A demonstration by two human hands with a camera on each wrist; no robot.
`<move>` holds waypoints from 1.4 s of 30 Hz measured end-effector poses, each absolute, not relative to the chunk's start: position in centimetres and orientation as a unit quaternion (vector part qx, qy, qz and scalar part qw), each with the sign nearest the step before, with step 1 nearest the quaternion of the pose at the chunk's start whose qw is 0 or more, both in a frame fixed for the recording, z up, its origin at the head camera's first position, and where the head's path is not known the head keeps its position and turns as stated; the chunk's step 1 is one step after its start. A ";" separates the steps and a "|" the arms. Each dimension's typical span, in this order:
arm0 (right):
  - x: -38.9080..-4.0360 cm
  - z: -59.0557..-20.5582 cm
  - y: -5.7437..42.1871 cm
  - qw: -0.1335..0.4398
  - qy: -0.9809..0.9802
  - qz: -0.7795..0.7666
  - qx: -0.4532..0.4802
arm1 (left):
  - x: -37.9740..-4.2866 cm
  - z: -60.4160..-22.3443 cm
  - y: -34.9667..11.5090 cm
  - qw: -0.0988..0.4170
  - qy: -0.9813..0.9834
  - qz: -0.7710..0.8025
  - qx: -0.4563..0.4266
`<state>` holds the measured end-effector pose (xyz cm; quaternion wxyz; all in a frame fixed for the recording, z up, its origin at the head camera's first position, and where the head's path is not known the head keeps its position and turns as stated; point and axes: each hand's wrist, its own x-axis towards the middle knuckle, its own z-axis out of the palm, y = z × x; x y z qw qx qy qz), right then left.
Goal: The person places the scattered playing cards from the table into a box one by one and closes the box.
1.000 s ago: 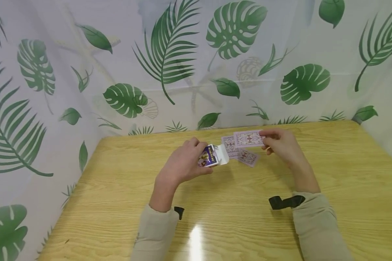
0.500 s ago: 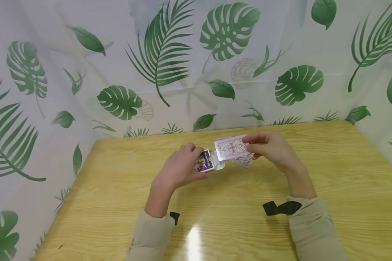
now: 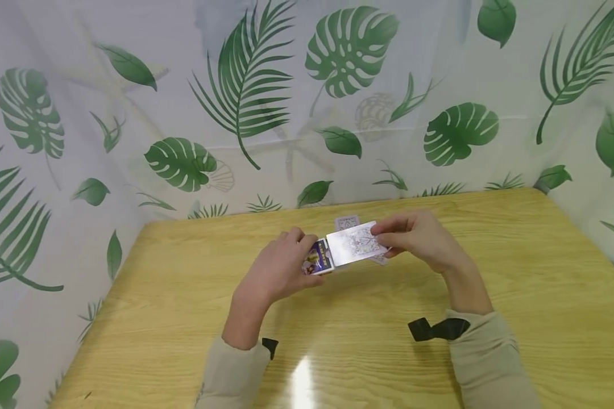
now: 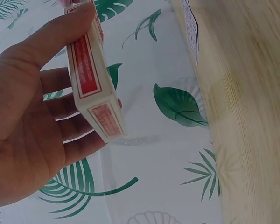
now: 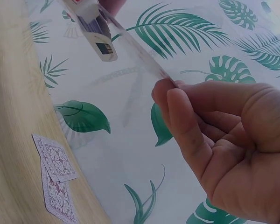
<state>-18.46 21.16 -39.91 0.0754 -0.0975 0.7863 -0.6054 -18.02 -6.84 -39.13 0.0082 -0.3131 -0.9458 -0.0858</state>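
Your left hand (image 3: 273,268) grips a small card box (image 3: 318,258) above the counter (image 3: 184,324), thumb along one narrow side and fingers around the other; its mouth faces your right hand (image 3: 426,240). That right hand pinches one end of a patterned card (image 3: 357,244) between thumb and fingers. The card spans the space between your hands, its far end at the box's mouth; whether the tip is inside, you cannot tell. The box's white flap (image 5: 103,46) juts from the mouth, beyond your right fingertips. Below the held card, on the counter, two loose cards (image 5: 59,161) overlap.

The card looks light, thin and springy, and its glossy face is probably slick, so a gentle pinch on the short end away from the box should suit it; hard pressure may crease a corner. The box seems to be light, thin board that could dent, best held by its narrow sides, clear of the flap.

Compared with half a second ago, your right hand is nearer your left, the card has moved up to the mouth and hides the flap from the head view, and bright glare whitens its leading half.
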 end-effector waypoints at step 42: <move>-18.1 -40.0 21.1 0.131 0.783 -0.601 -0.098 | -17.6 -39.2 -6.9 0.025 -0.939 -0.082 -0.333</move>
